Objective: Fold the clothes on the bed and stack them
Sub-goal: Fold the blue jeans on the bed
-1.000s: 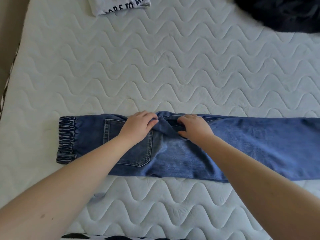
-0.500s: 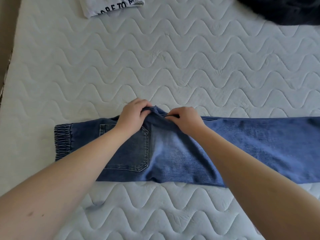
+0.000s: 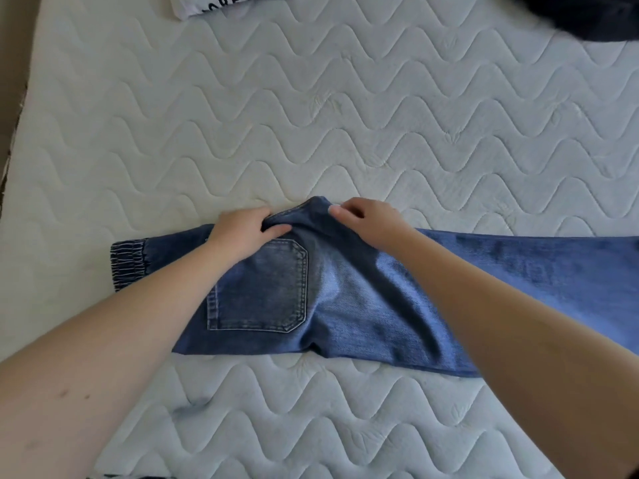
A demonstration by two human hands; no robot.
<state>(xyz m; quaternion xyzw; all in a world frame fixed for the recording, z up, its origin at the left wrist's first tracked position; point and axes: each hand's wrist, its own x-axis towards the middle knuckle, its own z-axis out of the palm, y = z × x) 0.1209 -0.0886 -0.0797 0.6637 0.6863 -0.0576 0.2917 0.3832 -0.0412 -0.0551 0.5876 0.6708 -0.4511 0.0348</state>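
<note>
White quilted mattress (image 3: 345, 115) bears jeans (image 3: 345, 299); both hands, left hand (image 3: 242, 229) and right hand (image 3: 370, 219), apparently pinch their bunched crotch.

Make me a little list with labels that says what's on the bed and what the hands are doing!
bed: white quilted mattress
main item: blue jeans lying flat across the mattress, back pocket up
jeans waistband: elastic, at the left end
left hand: pinching the far edge of the jeans
right hand: pinching the same raised bit of denim
far left: folded white garment with black letters, partly out of view
far right: dark clothing heap, not folded
</note>
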